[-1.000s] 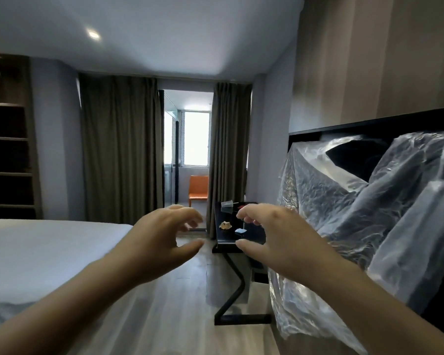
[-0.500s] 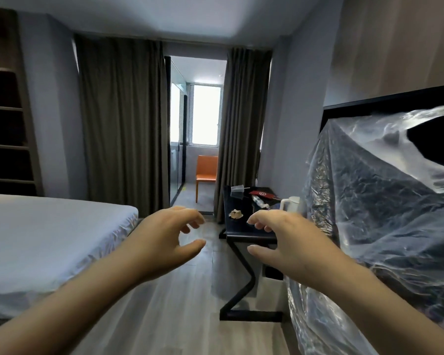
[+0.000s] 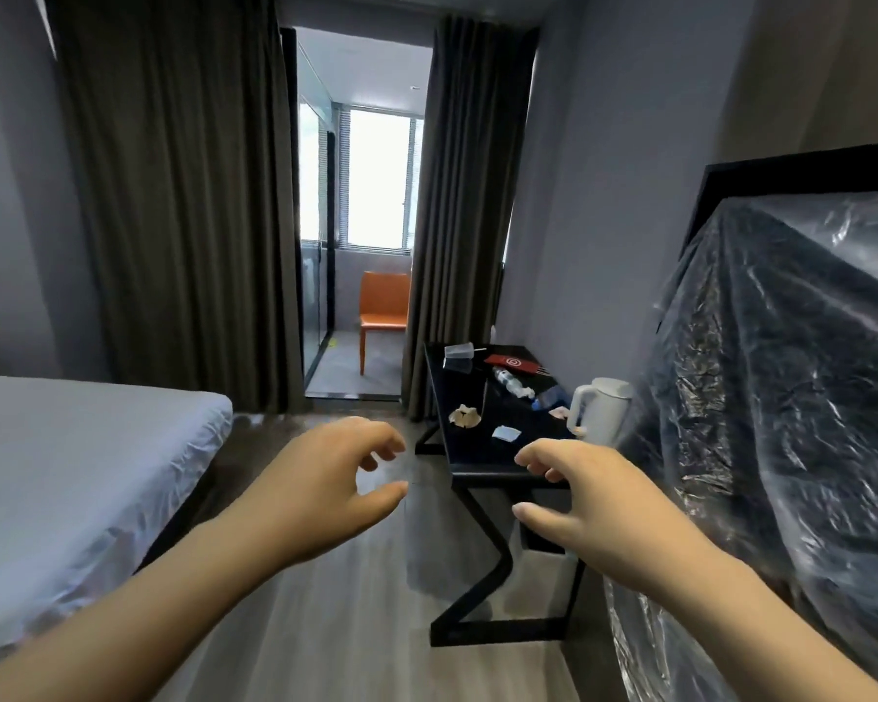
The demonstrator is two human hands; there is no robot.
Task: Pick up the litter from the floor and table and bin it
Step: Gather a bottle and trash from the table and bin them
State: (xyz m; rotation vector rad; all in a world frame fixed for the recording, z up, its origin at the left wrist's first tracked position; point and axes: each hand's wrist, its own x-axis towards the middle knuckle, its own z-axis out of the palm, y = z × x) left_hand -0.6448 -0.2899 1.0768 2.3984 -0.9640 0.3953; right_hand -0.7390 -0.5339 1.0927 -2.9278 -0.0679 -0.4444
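Note:
A black table [image 3: 482,461] stands ahead on the right with litter on it: a crumpled beige paper [image 3: 465,416], a small white wrapper [image 3: 506,434], a lying plastic bottle [image 3: 513,383], a clear plastic cup [image 3: 459,351] and a red packet [image 3: 515,364]. My left hand [image 3: 325,491] is held out in front of me, fingers loosely curled, holding nothing. My right hand [image 3: 586,504] hovers near the table's front edge, also loosely curled with nothing in it. No bin is in view.
A white kettle [image 3: 601,412] stands at the table's right edge. A plastic-covered dark object [image 3: 781,397] fills the right side. A bed [image 3: 72,473] lies on the left. Wooden floor [image 3: 325,625] runs between them toward curtains and an orange chair [image 3: 384,309].
The view has moved forward and tilted down; the table and its litter are nearer and larger. Both hands keep the same held-out pose.

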